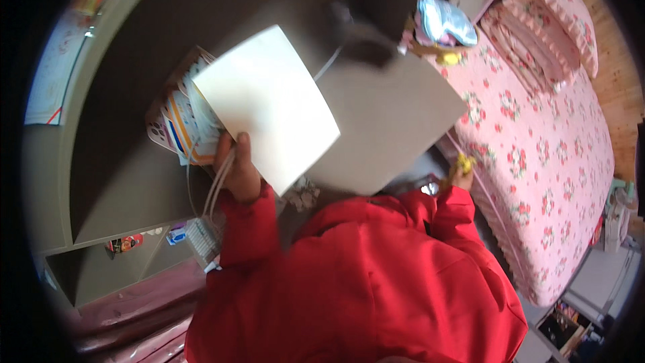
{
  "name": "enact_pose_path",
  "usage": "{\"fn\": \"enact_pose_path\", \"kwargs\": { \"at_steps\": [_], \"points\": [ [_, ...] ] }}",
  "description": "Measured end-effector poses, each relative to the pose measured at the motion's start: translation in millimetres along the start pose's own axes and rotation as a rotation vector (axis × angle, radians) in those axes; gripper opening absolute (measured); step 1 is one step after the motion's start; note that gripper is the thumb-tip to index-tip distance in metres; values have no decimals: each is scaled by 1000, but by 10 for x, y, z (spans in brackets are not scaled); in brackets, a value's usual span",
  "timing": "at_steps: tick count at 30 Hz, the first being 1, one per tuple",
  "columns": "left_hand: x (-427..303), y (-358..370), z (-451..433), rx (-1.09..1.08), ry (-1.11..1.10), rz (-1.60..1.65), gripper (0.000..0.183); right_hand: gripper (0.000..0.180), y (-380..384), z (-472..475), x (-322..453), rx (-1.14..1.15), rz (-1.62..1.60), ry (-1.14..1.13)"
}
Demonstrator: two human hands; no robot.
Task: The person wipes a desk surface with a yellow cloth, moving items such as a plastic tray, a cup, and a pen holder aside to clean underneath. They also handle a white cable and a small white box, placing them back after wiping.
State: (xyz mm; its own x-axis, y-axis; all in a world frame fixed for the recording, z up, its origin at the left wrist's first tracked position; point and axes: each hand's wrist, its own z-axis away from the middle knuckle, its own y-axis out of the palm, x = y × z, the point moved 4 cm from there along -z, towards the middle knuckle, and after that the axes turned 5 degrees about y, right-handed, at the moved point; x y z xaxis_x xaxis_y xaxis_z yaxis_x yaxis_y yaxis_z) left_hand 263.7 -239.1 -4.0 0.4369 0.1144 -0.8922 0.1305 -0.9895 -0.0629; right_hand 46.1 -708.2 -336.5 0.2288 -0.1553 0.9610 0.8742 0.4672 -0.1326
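My left hand [238, 174] is at the left, its fingers at the lower edge of a flat white panel-like object [272, 106] with a bright, plain face. Pale cords [217, 186] loop over and below that hand. Behind the fingers is a bundle of printed packaging [189, 126], coloured white, orange and blue; the panel partly covers it. My right hand [462, 179] is low beside the bed's edge, with a crumpled yellow cloth [462, 164] in its grip. Both arms are in red sleeves. Whether the left hand also grips the packaging is unclear.
A grey-brown desk top [388, 116] extends ahead, with a blurred dark object [365, 48] on it. To the right is a bed [534, 151] with a pink floral cover. Shelf compartments [108, 275] and a pink curtain [146, 312] are at lower left.
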Motion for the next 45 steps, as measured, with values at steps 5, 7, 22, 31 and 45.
{"fn": "enact_pose_path", "kwargs": {
  "at_steps": [5, 7, 22, 31, 45],
  "points": [
    [32, 95, -59, 43, 46, 2, 29, 38, 982, 1293, 782, 556, 505, -802],
    [21, 156, -48, 46, 35, 79, 29, 53, 1516, 1667, 857, 914, 496, -1012],
    [-157, 67, 149, 32, 154, -294, 27, 60, 1406, -699, 940, 3, 1230, -569],
    [-255, 134, 209, 80, 443, -474, 22, 65, 1712, -471, 751, 198, 1379, -661],
    [-401, 187, 50, -145, 39, -165, 32, 56, 3041, 1241, 749, 1251, 1113, -1220]
  ]
}}
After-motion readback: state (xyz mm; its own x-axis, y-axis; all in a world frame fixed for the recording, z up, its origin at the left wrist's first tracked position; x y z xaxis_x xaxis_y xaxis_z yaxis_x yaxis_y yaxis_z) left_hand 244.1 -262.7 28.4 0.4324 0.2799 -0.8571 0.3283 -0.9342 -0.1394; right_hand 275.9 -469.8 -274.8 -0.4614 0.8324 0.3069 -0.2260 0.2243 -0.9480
